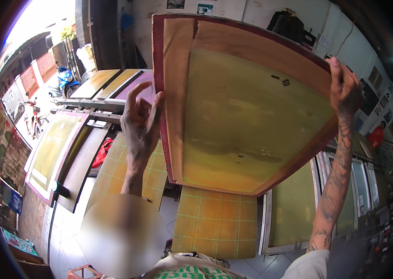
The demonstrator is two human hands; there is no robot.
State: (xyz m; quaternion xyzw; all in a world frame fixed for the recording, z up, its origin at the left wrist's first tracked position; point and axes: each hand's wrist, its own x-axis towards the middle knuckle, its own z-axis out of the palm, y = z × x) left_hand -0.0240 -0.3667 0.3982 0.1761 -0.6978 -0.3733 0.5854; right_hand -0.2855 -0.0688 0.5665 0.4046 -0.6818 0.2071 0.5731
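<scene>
I hold the screen frame (pixel 243 107) raised at centre frame, tilted. My left hand (pixel 141 122) pinches its left edge, fingers half open; my right hand (pixel 344 88) is closed around its upper right edge, above the gridded worktop (pixel 215 223).

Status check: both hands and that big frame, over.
Left hand grips the screen-printing frame by its left edge. Right hand clamps the right edge. Frame held up, tilted, above the gridded yellow-green table. Nothing touching it.
</scene>
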